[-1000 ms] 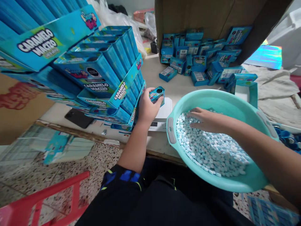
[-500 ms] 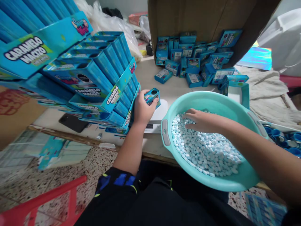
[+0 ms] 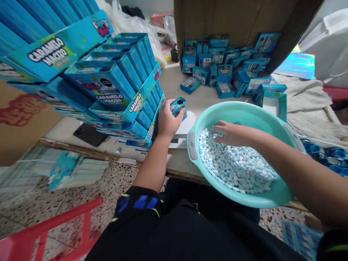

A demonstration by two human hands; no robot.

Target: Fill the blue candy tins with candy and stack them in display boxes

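Observation:
My left hand (image 3: 170, 121) is closed around a small blue candy box (image 3: 178, 105), holding it above a white scale (image 3: 187, 125). To the right of it stands a turquoise basin (image 3: 239, 108) with a heap of pale blue and white candies (image 3: 239, 170). Inside the basin, my right hand (image 3: 230, 134) reaches into the candies near their far left edge. Its thumb and fingers are apart, and the fingertips are partly hidden among the candies.
Stacked display trays of blue boxes (image 3: 130, 94) rise at the left, close to my left hand. Behind the basin, many loose small boxes (image 3: 224, 72) lie before a cardboard carton (image 3: 225, 18). A black phone (image 3: 89, 135) lies near the table edge. Blue cylinders (image 3: 323, 156) sit at the right.
The view has shifted slightly, so the stacked trays appear a little farther right and the basin a little higher. Both hands keep nearly the same pose, the left still holding the candy box.

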